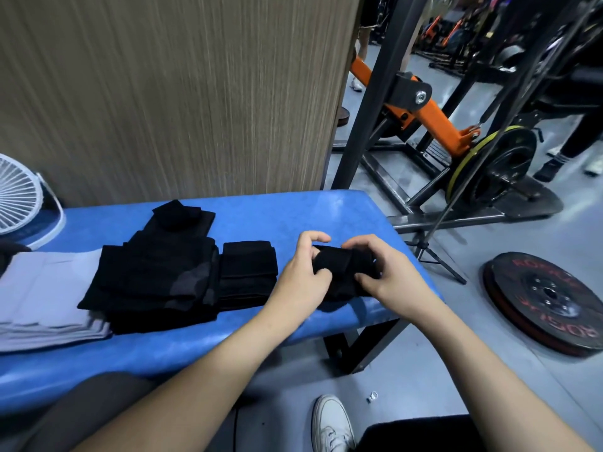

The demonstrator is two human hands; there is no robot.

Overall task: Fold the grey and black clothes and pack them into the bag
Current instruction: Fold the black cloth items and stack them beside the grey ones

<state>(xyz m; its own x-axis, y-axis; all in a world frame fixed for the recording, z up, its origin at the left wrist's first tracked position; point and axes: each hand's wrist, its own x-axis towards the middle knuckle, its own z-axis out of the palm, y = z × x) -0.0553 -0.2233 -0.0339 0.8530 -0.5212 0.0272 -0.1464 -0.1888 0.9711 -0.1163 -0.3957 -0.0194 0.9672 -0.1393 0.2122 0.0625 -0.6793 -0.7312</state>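
Folded grey clothes (49, 298) and a black stack (153, 275) are parked on the blue bench (261, 213), out of the working spot. A small black garment (342, 272) is pinched by the left hand (303, 282) and gripped by the right hand (388, 275), probably mid-fold. No bag is seen (a weight plate (548, 301) lies nearby).
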